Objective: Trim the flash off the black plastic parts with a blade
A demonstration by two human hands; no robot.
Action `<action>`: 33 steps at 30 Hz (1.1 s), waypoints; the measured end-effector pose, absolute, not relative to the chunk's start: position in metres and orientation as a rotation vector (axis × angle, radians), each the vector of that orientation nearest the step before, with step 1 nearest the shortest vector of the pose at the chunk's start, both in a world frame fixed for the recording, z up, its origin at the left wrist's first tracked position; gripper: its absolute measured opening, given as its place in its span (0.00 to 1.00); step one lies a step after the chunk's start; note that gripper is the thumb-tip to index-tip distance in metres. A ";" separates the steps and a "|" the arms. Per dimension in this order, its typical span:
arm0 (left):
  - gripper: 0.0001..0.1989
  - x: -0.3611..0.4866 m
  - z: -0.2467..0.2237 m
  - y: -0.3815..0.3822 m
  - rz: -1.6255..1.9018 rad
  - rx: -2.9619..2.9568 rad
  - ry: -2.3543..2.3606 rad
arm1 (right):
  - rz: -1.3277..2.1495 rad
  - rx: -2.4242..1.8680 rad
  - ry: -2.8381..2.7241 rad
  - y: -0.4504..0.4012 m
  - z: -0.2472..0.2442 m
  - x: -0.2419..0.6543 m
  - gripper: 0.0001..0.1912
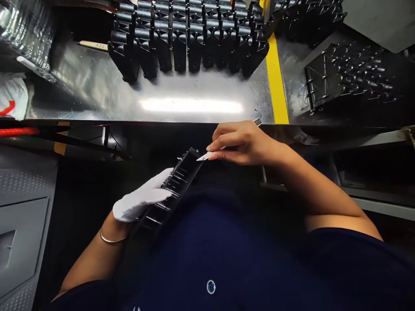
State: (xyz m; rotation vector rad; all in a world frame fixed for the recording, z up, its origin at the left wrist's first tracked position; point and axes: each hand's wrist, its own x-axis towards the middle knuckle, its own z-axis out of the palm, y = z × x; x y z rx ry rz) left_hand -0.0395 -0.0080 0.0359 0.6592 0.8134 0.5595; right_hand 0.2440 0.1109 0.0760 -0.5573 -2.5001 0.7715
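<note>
A long black ribbed plastic part point(177, 185) is tilted in front of my body, below the bench edge. My left hand point(145, 194), in a white glove, grips it along its side with the thumb over the ribs. In my bare right hand point(241, 142) is a slim craft knife point(203, 156), pinched between thumb and fingers; its handle end pokes out behind the hand. The pointed blade is at the upper end of the black part; whether it touches cannot be made out.
On the metal bench point(194, 93) stand rows of black molded parts point(180, 39). A yellow strip point(276, 82) runs across it. More black parts point(359, 71) lie at right. A labelled stick point(93, 45) and stacked clear plastic point(27, 32) are at left, above a grey cabinet point(24, 216).
</note>
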 end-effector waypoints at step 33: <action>0.29 -0.010 0.027 -0.008 0.675 0.812 1.123 | 0.474 -1.137 -2.330 0.064 0.040 0.204 0.22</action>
